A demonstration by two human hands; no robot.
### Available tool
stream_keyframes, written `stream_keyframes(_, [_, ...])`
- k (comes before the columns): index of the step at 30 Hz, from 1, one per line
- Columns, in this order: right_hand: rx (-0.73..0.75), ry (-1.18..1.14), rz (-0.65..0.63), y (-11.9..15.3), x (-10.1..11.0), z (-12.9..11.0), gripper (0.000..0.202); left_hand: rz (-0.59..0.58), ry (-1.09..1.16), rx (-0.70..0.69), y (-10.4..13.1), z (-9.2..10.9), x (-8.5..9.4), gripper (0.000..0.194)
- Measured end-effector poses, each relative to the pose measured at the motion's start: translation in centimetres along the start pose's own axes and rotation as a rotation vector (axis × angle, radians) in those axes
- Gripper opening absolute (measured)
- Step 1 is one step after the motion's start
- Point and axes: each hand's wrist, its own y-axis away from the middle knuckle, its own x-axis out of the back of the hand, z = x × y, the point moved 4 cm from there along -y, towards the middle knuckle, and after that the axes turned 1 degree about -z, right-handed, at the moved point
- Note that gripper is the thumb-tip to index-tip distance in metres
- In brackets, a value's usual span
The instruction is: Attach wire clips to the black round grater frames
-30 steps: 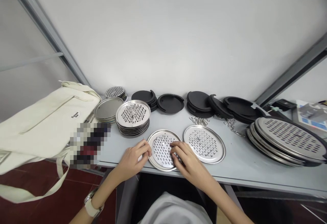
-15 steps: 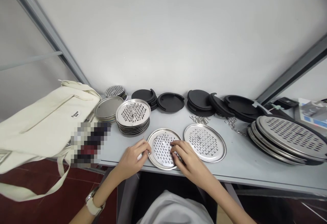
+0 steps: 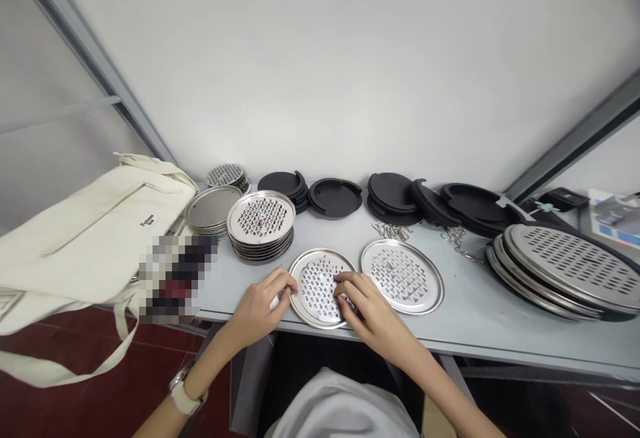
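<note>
A round metal grater plate [image 3: 323, 297] with rows of raised holes lies near the table's front edge, between my hands. My left hand [image 3: 261, 306] has its fingers curled and pinched at the plate's left rim; a small white patch shows between the fingers, too unclear to name. From the right, my right hand [image 3: 369, 311] reaches over with bent fingers, the tips closed on the plate's right side and covering part of it. Just beyond that hand lies a second round grater plate [image 3: 403, 275], flat and untouched.
Behind are a stack of grater plates [image 3: 262, 225], plain metal discs [image 3: 213, 208] and black round holders [image 3: 335, 198]. Small metal hooks [image 3: 393, 231] lie near the holders. Larger oval graters [image 3: 575, 271] are piled right. A cream bag [image 3: 95, 238] covers the left end.
The view has tilted very slightly, so things sit a little higher in it. Both hands keep nearly the same place on the grater plate.
</note>
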Motion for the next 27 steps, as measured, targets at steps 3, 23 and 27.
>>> stream_keyframes(3, [-0.004,0.002,-0.003,0.0,0.0,0.0,0.016,-0.003,-0.007,0.006,0.0,0.0,0.0,0.020])
stream_keyframes(23, [-0.002,-0.016,-0.018,0.1,0.0,0.2,0.013,0.037,-0.356,0.265,0.9,2.2,-1.0,0.007])
stream_keyframes(27, [0.004,-0.023,-0.010,0.1,0.0,0.2,0.014,0.028,-0.487,0.298,1.0,3.1,-1.7,0.011])
